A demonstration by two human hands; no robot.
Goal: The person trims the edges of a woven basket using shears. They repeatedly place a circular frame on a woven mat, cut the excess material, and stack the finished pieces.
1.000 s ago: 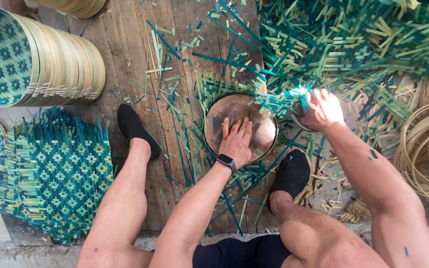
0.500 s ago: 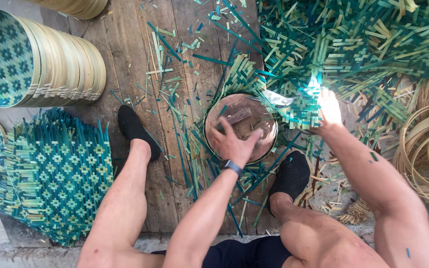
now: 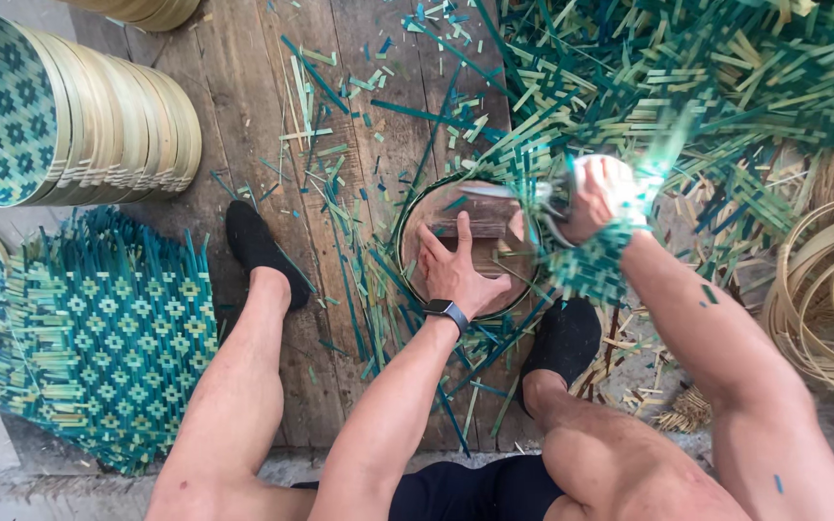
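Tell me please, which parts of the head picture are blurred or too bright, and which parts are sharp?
In the head view, the right hand and the woven strips near it are smeared by motion blur, with a bright washed-out patch just beside it; the left hand pressed flat in the round mould is sharp, as are the stacked baskets and the woven mat; light is soft, shadows faint.

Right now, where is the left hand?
Head view, centre: the left hand presses flat inside the round hoop, just left of the right hand.
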